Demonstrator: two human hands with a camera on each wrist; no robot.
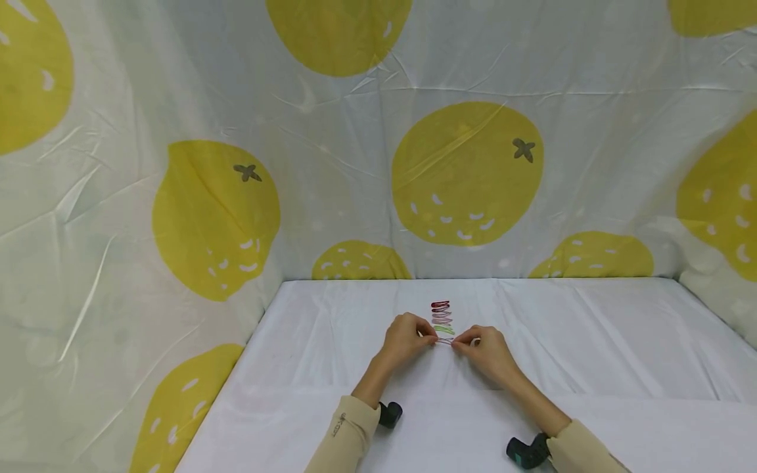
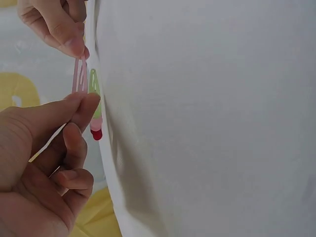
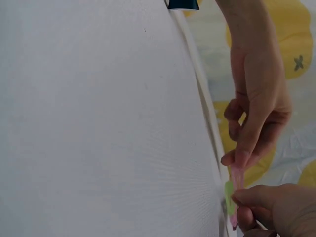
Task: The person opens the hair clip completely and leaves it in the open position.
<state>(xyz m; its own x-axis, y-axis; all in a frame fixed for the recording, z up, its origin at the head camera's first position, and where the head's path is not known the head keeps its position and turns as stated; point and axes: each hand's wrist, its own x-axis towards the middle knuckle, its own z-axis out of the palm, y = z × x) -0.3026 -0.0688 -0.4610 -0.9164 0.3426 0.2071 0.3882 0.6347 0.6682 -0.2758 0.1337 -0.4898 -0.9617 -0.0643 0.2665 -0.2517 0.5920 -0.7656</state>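
My left hand (image 1: 407, 341) and right hand (image 1: 489, 355) pinch opposite ends of a pale pink snap hair clip (image 2: 80, 76), thumb against finger on each side. It is held just above the white tabletop; whether it is one clip or two laid together I cannot tell. Right behind it lies a green hair clip group (image 1: 443, 329). Farther back in the same column come pink hair clips (image 1: 441, 318), then dark red hair clips (image 1: 440, 306) at the far end. In the right wrist view, fingers partly hide the held clip.
A white cloth covers the table (image 1: 591, 341), with a crease running across it. Behind and to the left hangs a pale curtain (image 1: 331, 171) printed with large yellow fruit. Dark wrist cameras (image 1: 528, 451) sit at both sleeve cuffs.
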